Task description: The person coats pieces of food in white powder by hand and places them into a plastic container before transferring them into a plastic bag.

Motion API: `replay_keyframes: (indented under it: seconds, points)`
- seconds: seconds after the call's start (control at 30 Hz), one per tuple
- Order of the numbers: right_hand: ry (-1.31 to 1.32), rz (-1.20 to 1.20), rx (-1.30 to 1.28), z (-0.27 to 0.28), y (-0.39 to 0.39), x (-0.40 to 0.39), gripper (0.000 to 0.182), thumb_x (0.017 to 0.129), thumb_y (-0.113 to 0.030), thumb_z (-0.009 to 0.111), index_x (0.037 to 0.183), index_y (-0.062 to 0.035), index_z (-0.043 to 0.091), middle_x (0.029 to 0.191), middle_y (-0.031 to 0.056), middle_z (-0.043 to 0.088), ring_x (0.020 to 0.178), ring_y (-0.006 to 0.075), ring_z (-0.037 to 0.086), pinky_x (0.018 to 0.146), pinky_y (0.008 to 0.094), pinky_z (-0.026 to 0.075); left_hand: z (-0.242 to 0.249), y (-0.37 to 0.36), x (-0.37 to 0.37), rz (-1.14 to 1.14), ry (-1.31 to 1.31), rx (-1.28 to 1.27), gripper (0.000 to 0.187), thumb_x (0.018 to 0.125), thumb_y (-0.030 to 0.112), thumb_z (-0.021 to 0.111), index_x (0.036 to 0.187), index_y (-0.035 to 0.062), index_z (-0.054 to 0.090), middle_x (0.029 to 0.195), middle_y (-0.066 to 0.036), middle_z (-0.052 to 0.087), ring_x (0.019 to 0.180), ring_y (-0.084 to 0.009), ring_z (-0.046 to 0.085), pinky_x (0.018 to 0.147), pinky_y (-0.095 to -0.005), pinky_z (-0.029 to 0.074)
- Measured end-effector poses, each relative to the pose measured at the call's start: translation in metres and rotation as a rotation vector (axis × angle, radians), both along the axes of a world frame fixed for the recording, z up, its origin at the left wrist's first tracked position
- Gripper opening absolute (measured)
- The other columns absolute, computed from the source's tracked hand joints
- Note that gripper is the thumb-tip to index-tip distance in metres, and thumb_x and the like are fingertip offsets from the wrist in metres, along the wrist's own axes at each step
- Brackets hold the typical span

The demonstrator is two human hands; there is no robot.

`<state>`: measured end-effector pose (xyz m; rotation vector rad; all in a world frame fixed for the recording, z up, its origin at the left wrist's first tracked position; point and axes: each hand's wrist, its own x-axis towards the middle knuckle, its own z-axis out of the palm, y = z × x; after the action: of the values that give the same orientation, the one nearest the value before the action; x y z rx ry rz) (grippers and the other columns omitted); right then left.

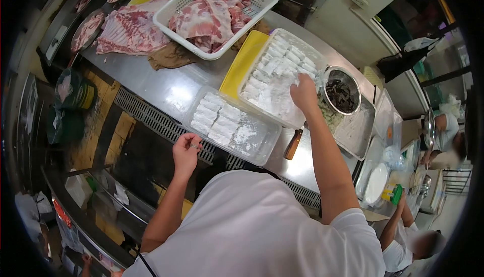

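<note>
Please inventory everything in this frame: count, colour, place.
Steel worktable: one, silver, centre
Large rectangular plastic tub: one, translucent, table's middle
Smaller rectangular plastic tub: one, translucent, near edge
Floured rolls: many, white, both tubs
Flat board: one, yellow, beside large tub
Perforated plastic basket: one, white, far side
Raw meat: several pieces, pink, basket and leftward
Crumpled cloth: one, brown, beside basket
Round metal bowl: one, silver, beside large tub
Wooden-handled knife: one, brown grip, beside large tub
Rectangular metal tray: one, silver, by bowl
Co-workers: at least two, white shirts, right
Assorted containers: uncounted, mixed colours, margins
Left hand: one, bare, beside smaller tub
Right hand: one, bare, over large tub
</note>
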<state>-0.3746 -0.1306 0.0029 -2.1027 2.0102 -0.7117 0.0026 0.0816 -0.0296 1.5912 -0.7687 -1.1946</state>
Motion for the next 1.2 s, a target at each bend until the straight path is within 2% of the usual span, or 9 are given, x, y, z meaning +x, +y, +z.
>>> replay_keyframes:
  seconds: [0.17, 0.27, 0.37, 0.47, 0.57, 0.67, 0.77, 0.97, 1.2]
  points:
    - [0.245, 0.109, -0.035, -0.020, -0.006, 0.018, 0.035, 0.089, -0.015, 0.068, 0.115, 0.0081, 0.065, 0.117, 0.0321, 0.068, 0.109, 0.0466, 0.067, 0.098, 0.0504, 0.053, 0.009, -0.007, -0.013, -0.053, 0.015, -0.051, 0.008, 0.105, 0.009, 0.064, 0.107, 0.0016, 0.067, 0.096, -0.005, 0.072, 0.081, -0.0106, 0.066, 0.071, -0.0251, 0.053]
    - [0.054, -0.041, 0.446, -0.016, -0.007, 0.029, 0.041, 0.092, -0.025, 0.069, 0.114, 0.0091, 0.065, 0.121, 0.0328, 0.067, 0.114, 0.0453, 0.066, 0.101, 0.0501, 0.052, 0.015, -0.011, -0.019, -0.068, 0.031, -0.078, 0.008, 0.105, 0.008, 0.064, 0.107, 0.0008, 0.066, 0.097, -0.005, 0.072, 0.081, -0.0106, 0.066, 0.072, -0.0249, 0.053]
    - [0.140, 0.001, 0.714, 0.004, 0.000, 0.021, 0.046, 0.093, -0.030, 0.069, 0.118, 0.0080, 0.065, 0.121, 0.0328, 0.067, 0.115, 0.0449, 0.066, 0.101, 0.0498, 0.052, 0.021, -0.011, -0.019, -0.047, 0.054, -0.101, 0.008, 0.105, 0.008, 0.064, 0.107, 0.0002, 0.066, 0.097, -0.005, 0.072, 0.081, -0.0106, 0.066, 0.072, -0.0250, 0.053]
    - [0.098, 0.047, 0.399, -0.032, 0.012, 0.018, 0.046, 0.091, -0.027, 0.070, 0.120, 0.0078, 0.065, 0.115, 0.0331, 0.069, 0.112, 0.0445, 0.068, 0.098, 0.0492, 0.054, 0.015, -0.006, -0.018, -0.034, 0.044, -0.096, 0.008, 0.105, 0.008, 0.063, 0.107, 0.0003, 0.066, 0.097, -0.005, 0.072, 0.081, -0.0108, 0.066, 0.072, -0.0251, 0.053]
    - [-0.047, 0.089, 0.352, -0.051, 0.009, 0.031, 0.047, 0.091, -0.025, 0.070, 0.124, 0.0074, 0.064, 0.114, 0.0328, 0.069, 0.111, 0.0448, 0.068, 0.096, 0.0478, 0.054, 0.014, -0.004, -0.019, -0.044, 0.041, -0.073, 0.008, 0.105, 0.008, 0.063, 0.108, 0.0004, 0.066, 0.097, -0.005, 0.072, 0.081, -0.0109, 0.066, 0.072, -0.0252, 0.053]
    - [-0.593, -0.155, 0.263, -0.036, 0.013, 0.026, 0.045, 0.089, -0.024, 0.070, 0.121, 0.0078, 0.064, 0.117, 0.0311, 0.069, 0.110, 0.0452, 0.067, 0.095, 0.0465, 0.054, 0.011, -0.005, -0.018, -0.047, 0.049, -0.081, 0.008, 0.105, 0.008, 0.064, 0.108, 0.0004, 0.066, 0.097, -0.005, 0.072, 0.080, -0.0109, 0.066, 0.072, -0.0252, 0.053]
    - [-0.267, -0.116, 0.573, 0.003, 0.023, 0.007, 0.041, 0.088, -0.023, 0.071, 0.115, 0.0070, 0.066, 0.112, 0.0302, 0.070, 0.105, 0.0454, 0.069, 0.093, 0.0459, 0.055, 0.010, -0.005, -0.017, -0.043, 0.045, -0.089, 0.008, 0.105, 0.008, 0.064, 0.107, 0.0002, 0.066, 0.097, -0.005, 0.072, 0.080, -0.0108, 0.066, 0.072, -0.0252, 0.053]
    - [0.221, 0.372, 0.402, -0.004, 0.039, 0.014, 0.040, 0.083, -0.022, 0.073, 0.112, 0.0052, 0.068, 0.101, 0.0297, 0.072, 0.098, 0.0452, 0.071, 0.089, 0.0498, 0.056, 0.012, -0.009, -0.021, -0.051, 0.043, -0.082, 0.010, 0.104, 0.010, 0.066, 0.107, 0.0007, 0.066, 0.095, -0.004, 0.071, 0.080, -0.0090, 0.065, 0.071, -0.0241, 0.053]
    - [-0.087, 0.013, 0.355, 0.025, 0.047, 0.022, 0.036, 0.085, -0.018, 0.070, 0.113, 0.0037, 0.068, 0.100, 0.0294, 0.073, 0.098, 0.0479, 0.070, 0.089, 0.0521, 0.056, 0.016, -0.016, -0.018, -0.060, 0.054, -0.092, 0.010, 0.104, 0.011, 0.067, 0.107, 0.0016, 0.067, 0.095, -0.003, 0.072, 0.079, -0.0081, 0.065, 0.069, -0.0229, 0.052]
